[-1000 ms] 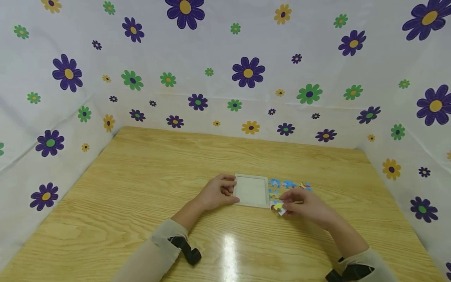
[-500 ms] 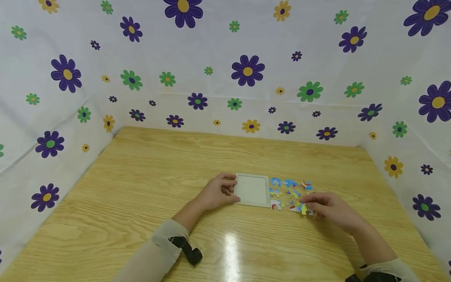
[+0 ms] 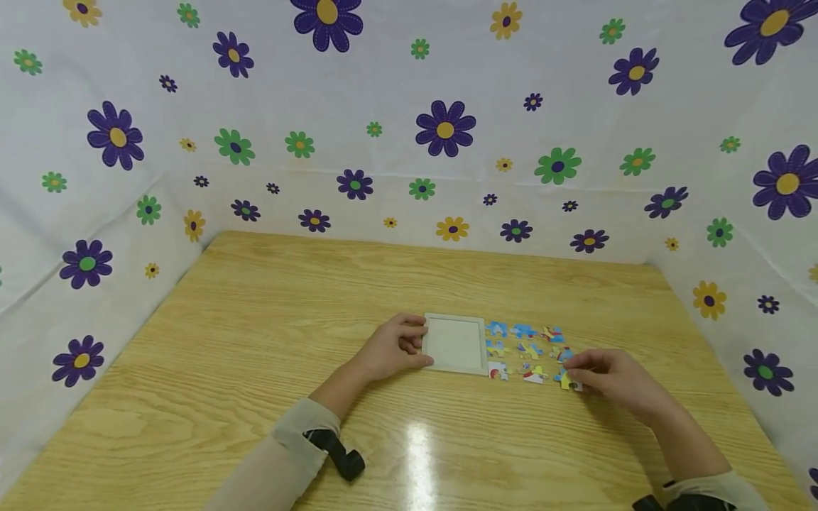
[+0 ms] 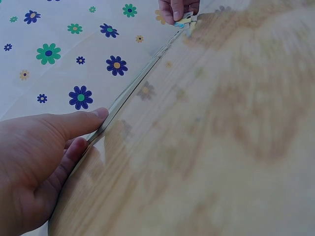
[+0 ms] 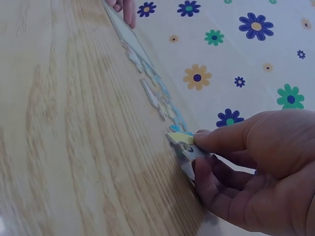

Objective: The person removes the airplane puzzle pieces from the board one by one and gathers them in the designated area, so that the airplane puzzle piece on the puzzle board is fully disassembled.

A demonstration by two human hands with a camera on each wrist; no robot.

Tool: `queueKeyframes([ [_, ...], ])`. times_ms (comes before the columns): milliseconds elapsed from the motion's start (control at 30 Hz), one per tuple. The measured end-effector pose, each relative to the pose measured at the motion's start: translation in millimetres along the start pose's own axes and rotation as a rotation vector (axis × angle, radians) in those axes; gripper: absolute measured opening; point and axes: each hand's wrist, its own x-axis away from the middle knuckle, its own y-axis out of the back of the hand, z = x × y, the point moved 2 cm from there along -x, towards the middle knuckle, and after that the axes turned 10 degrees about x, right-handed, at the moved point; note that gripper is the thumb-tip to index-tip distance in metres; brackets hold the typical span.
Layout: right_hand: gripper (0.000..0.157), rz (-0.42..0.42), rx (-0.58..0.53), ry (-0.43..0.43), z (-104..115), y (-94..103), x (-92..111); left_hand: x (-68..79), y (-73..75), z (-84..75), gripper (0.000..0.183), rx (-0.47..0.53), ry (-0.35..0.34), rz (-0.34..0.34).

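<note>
My left hand (image 3: 393,349) holds the left side of a pale, shallow square puzzle frame (image 3: 455,345), thumb at the near corner and fingers at the far one. In the left wrist view the thumb (image 4: 81,122) lies along the frame's edge. Between thumb and fingers, my right hand (image 3: 616,380) pinches a yellow and white jigsaw piece (image 5: 183,142), tilted just over the table at the near right corner of the loose pieces. Other jigsaw pieces (image 3: 530,350), blue, yellow, red and white, lie spread in rough rows right of the frame.
The wood-grain table (image 3: 287,298) runs back to a white cloth (image 3: 358,92) printed with purple, green and yellow flowers, which also hangs at both sides. Black straps (image 3: 339,454) circle the sleeves. A light reflection shines on the tabletop in front.
My right hand has carried the yellow and white jigsaw piece rightward from beside the frame to the end of the near row, uncovering the middle pieces. The left hand stays on the frame.
</note>
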Motion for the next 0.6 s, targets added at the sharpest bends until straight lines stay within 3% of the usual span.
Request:
queueKeyframes([
  [133, 0.031, -0.038, 0.063, 0.001, 0, -1.1, -2, 1.3, 0.3, -0.4, 0.058, -0.003, -0.004, -0.001],
  [400, 0.018, -0.226, 0.323, 0.015, 3, -4.9, 13, -5.9, -7.9, -3.9, 0.057, 0.003, -0.017, 0.036],
  [600, 0.018, -0.232, 0.299, 0.007, 0, -7.2, 18, -4.1, -13.6, -2.0, 0.06, 0.009, -0.006, 0.058],
])
